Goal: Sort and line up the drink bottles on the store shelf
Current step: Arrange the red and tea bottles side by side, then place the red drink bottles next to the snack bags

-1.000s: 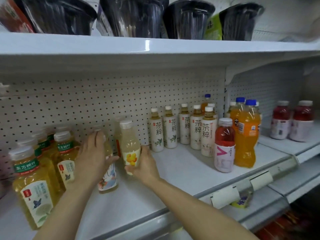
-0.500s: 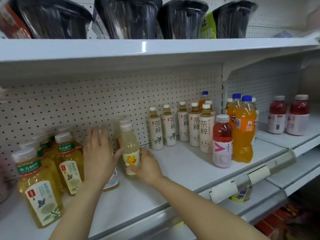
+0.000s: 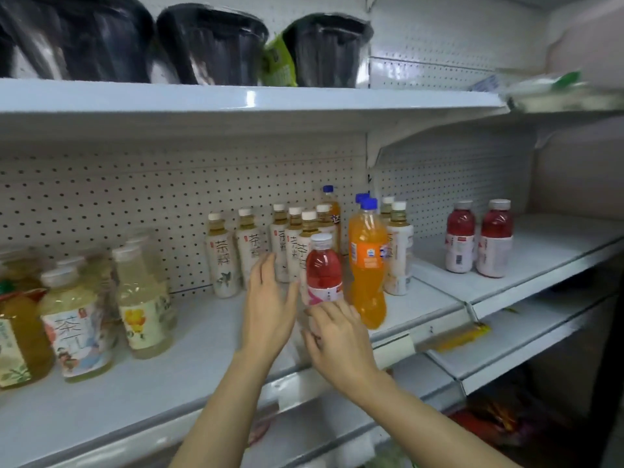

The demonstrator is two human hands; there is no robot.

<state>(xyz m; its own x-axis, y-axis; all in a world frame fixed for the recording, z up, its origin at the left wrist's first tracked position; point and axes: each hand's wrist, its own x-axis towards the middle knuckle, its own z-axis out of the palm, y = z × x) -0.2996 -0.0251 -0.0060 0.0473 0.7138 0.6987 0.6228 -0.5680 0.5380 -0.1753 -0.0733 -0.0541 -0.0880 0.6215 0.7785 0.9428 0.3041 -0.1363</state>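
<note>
Near the front edge of the white shelf (image 3: pixel 202 339), my hands flank the red drink bottle (image 3: pixel 323 270), which stands upright just left of the orange soda bottle (image 3: pixel 367 261). My left hand (image 3: pixel 270 307) is flat and relaxed, fingers straight, just beside the bottle's left side; whether it touches, I cannot tell. My right hand (image 3: pixel 337 336) sits at the bottle's base with fingers loosely bent, not wrapped round it. Behind stand the white-labelled tea bottles (image 3: pixel 223 261). Pale yellow tea bottles (image 3: pixel 141 302) cluster far left. Two more red bottles (image 3: pixel 479 238) stand on the next shelf section, right.
</note>
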